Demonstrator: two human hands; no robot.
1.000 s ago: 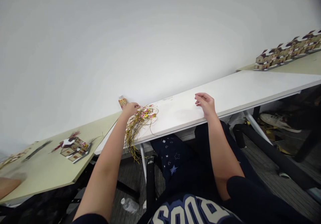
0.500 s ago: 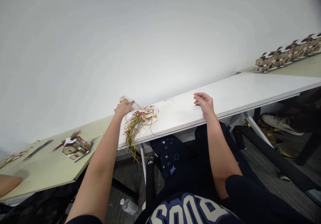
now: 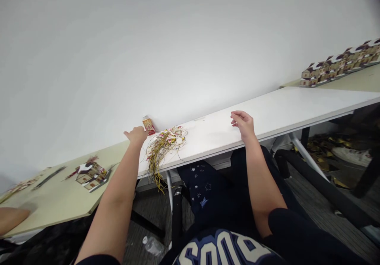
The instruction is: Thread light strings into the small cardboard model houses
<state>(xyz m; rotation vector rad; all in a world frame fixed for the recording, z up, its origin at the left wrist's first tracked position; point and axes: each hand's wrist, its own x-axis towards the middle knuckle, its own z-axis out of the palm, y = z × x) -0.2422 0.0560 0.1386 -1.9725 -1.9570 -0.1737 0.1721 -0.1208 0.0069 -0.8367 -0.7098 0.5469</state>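
My left hand (image 3: 137,135) is above the left end of the white table, a finger stretched out to the left, the others partly hidden; I see nothing held in it. Just right of it a red-and-gold can-like container (image 3: 149,125) with a pale top stands by the wall. Beside that lies a bundle of gold tie strings with white, red and yellow tags (image 3: 173,135), its strands hanging over the front edge. My right hand (image 3: 243,125) hovers over the middle of the white table, fingers loosely bent and slightly apart, nothing visible between them.
A small model house (image 3: 90,175) sits on the cream table (image 3: 56,205) at left, where another person's arm (image 3: 13,218) rests. A row of similar houses (image 3: 335,68) stands far right. Below are a plastic bottle (image 3: 153,245), table legs and a shoe (image 3: 352,155).
My left hand has moved left, away from the tag bundle, uncovering the red-and-gold container. My right hand has hardly moved.
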